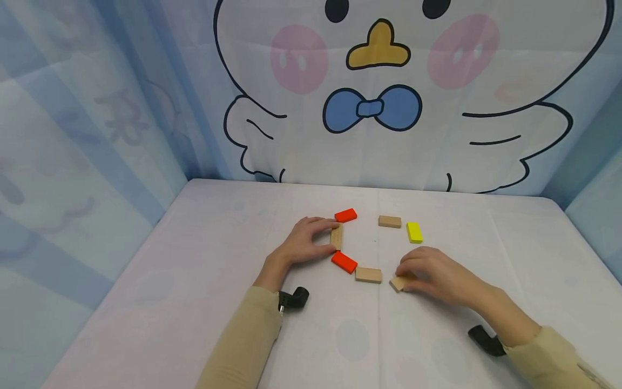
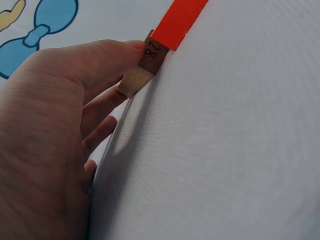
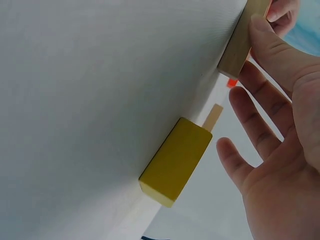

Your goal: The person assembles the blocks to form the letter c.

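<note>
On the left side of a loose ring of small blocks, my left hand (image 1: 305, 242) pinches a plain wooden block (image 1: 336, 237) lengthwise, thumb at its near end and a finger at its far end. That block (image 2: 136, 82) shows the number 28 beside the thumb in the left wrist view. Red blocks stand at both ends: one far (image 1: 345, 215), one near (image 1: 344, 262). At the ring's near right, my right hand (image 1: 439, 275) holds another wooden block (image 3: 242, 45) between thumb and fingers, tilted to the table's edge. Its far underside is hidden.
Between the near red block and the right hand lies a wooden block (image 1: 368, 275). A yellow block (image 1: 414, 232) and a further wooden block (image 1: 390, 221) lie at the far right of the ring. A white cloth (image 1: 194, 324) covers the table, with a printed curtain (image 1: 369, 156) behind.
</note>
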Available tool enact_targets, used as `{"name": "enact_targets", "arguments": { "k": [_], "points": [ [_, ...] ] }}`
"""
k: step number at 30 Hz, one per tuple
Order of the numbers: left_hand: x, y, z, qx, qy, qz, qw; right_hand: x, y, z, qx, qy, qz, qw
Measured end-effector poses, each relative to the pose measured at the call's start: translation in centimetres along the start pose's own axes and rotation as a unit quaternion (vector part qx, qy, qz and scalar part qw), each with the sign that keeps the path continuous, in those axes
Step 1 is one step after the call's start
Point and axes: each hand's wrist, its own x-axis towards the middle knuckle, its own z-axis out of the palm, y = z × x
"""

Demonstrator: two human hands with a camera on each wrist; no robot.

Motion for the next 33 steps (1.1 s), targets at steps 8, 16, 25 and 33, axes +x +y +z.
{"name": "enact_targets", "arguments": {
  "k": [8,16,25,33],
  "points": [
    [-0.2,0.2,-0.1,0.000,-0.002,-0.007,1.0000,0.8,-0.1,0.1,0.000,-0.011,0.010,1.000],
    [-0.2,0.2,0.0,0.001,-0.002,-0.002,1.0000,1.3,0.0,0.3,0.000,-0.010,0.011,1.000],
    [-0.1,0.2,0.0,0.003,-0.005,-0.005,1.0000,1.5,-0.2,0.5,0.000,0.001,0.002,1.000],
    [-0.1,0.1,0.1,0.004,-0.005,-0.009,0.9999,1.6,-0.3,0.6,-0.008,0.001,0.013,1.000]
  ]
}}
